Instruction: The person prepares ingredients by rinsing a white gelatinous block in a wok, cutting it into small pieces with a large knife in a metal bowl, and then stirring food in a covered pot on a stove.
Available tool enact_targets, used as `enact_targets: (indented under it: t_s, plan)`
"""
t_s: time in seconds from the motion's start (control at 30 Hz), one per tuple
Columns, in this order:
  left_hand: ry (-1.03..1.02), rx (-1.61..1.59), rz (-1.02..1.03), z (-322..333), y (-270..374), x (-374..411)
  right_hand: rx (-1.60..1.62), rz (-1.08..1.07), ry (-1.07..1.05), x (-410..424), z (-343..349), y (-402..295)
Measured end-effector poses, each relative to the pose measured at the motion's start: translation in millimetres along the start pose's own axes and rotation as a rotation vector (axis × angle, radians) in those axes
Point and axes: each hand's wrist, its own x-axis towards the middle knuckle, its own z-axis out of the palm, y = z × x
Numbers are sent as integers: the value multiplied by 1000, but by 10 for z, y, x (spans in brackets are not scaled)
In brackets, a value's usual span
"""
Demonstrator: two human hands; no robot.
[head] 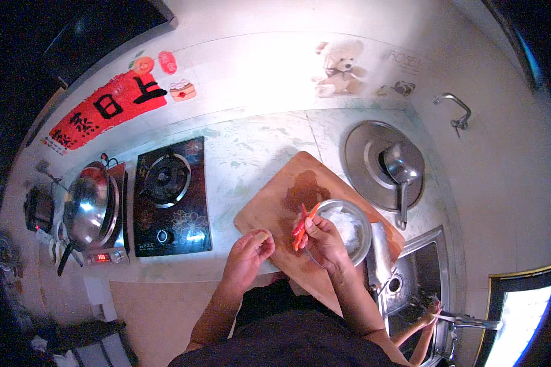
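Observation:
My right hand [325,238] grips several red chili peppers [299,228] over the wooden cutting board [268,213]. Left of the peppers, my left hand [250,252] hovers near the board's edge, fingers curled toward the thumb. Whether anything small sits between those fingertips cannot be made out. Just behind my right hand, a metal bowl [366,229] on the board contains white pieces [344,225]. A cleaver [380,252] with a broad blade lies to the bowl's right. Dark wet patches [305,186] mark the wood.
A gas cooktop [172,197] and a metal wok [89,206] stand left. Behind the board, a ladle [400,165] rests on a large metal lid [360,151]. Another person's hands [429,316] are in the sink [441,257] at right, near a faucet [473,321].

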Motion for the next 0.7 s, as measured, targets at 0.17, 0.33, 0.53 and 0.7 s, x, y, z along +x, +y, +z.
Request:
enact_targets:
  t_s: [0.17,0.33,0.53,0.7]
  plan:
    - [-137,26,-44,201,-229,-49,-43,-118,-13,-411,-33,-231]
    - [-219,44,-71,344,-469,-141,-26,-153,-20,-746,-99,-388]
    - [-186,52,-92,658,-695,-347,-19,-186,34,-1076,-320,-480]
    - [-226,76,-114,840,-958,-383,-110,-183,85,-1354,-502,-600]
